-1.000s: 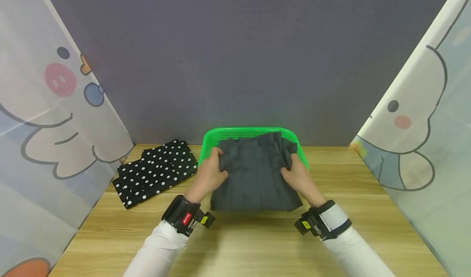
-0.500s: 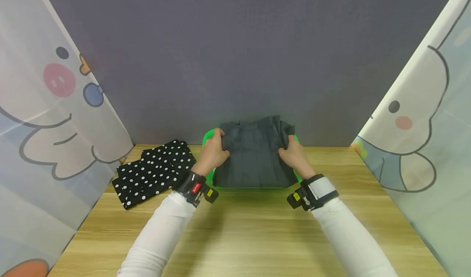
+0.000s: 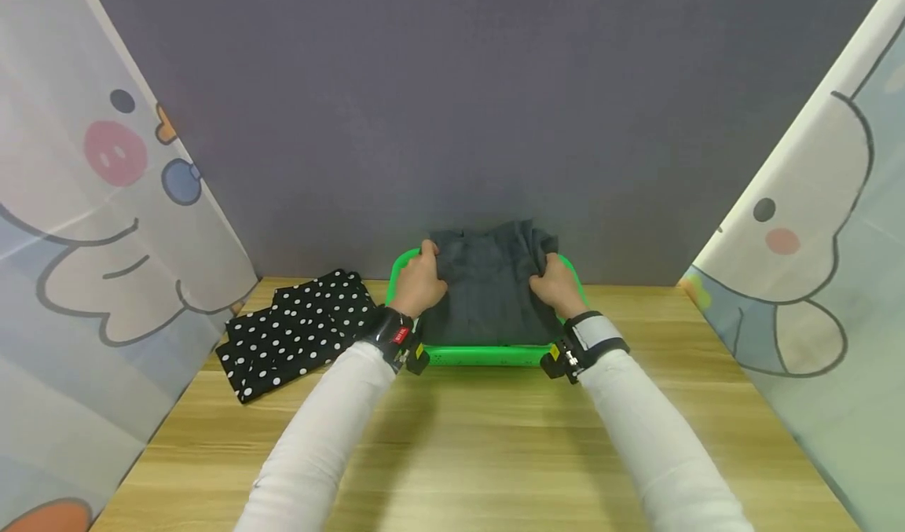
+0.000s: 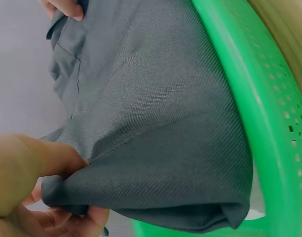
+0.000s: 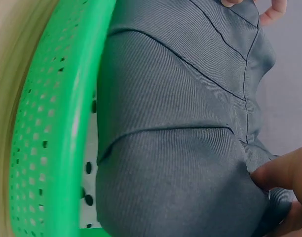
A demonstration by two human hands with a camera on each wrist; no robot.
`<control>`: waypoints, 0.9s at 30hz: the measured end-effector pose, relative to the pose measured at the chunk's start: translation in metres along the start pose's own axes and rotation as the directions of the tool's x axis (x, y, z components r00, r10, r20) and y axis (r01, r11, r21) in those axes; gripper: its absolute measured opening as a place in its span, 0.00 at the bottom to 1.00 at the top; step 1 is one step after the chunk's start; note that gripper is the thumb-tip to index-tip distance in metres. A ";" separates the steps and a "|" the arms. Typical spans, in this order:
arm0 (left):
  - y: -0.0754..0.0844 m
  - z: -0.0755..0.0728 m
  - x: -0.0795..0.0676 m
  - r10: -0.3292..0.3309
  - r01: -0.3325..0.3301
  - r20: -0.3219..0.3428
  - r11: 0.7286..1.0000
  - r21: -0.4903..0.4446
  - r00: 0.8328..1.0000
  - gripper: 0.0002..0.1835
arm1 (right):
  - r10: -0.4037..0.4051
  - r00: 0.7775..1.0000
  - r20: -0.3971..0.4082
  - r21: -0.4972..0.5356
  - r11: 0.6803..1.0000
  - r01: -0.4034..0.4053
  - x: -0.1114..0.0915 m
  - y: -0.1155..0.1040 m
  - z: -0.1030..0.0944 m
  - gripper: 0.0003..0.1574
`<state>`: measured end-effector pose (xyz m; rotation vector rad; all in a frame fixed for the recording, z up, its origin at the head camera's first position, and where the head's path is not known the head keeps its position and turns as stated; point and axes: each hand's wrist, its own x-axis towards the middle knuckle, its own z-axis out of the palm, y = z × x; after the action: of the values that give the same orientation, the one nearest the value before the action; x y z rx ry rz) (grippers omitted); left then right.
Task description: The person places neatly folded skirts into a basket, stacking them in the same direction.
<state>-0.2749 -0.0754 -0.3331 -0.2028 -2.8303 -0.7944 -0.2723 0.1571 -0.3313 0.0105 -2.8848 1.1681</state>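
"Two hands on it?"

"Yep; L hand (image 3: 419, 282) & R hand (image 3: 558, 284), one side each of the grey cloth (image 3: 488, 288); L fingers pinched tight on a fold, thumb on top, rest under; R fingers look pinched too, tho some are hidden, so can't tell exactly how."

"& the cloth's where?"

"Part in the green basket (image 3: 488, 356); near edge just inside the front rim, far edge up high, hiding most of the back rim; R far corner's bunched."

"Step, IMO?"

"Prob. settling it in flat."

"Tips?"

"Lower both sides tog., level; R wrist view shows a gap betw. cloth & front wall, so there's room to ease it twd. us; tuck the far edge below the rim, then let go; smooth the bunched corner last, palm flat."

"Risk?"

"Drop 1 side early & the fold could slip open; fabric looks soft, so it'd crease."

"Dotty cloth (image 3: 293, 332)?"

"On the table (image 3: 495, 453), L of basket; L arm's v. near, so don't drag it."
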 end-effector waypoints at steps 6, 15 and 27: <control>-0.005 0.014 0.007 -0.041 0.041 0.027 0.999 0.016 0.999 0.28 | 0.043 0.998 0.042 -0.010 0.999 -0.043 0.010 0.010 0.010 0.38; -0.011 0.032 0.014 -0.108 0.103 0.108 0.993 0.051 0.988 0.27 | 0.078 0.995 0.069 -0.105 0.992 -0.071 0.016 0.022 0.024 0.38; -0.021 0.040 0.020 -0.120 0.104 0.206 0.991 0.084 0.971 0.28 | 0.061 0.988 0.143 -0.123 0.991 -0.044 0.023 0.037 0.034 0.35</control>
<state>-0.3038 -0.0706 -0.3731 -0.1235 -3.0883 -0.7301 -0.2969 0.1602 -0.3802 0.0183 -3.0974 1.0423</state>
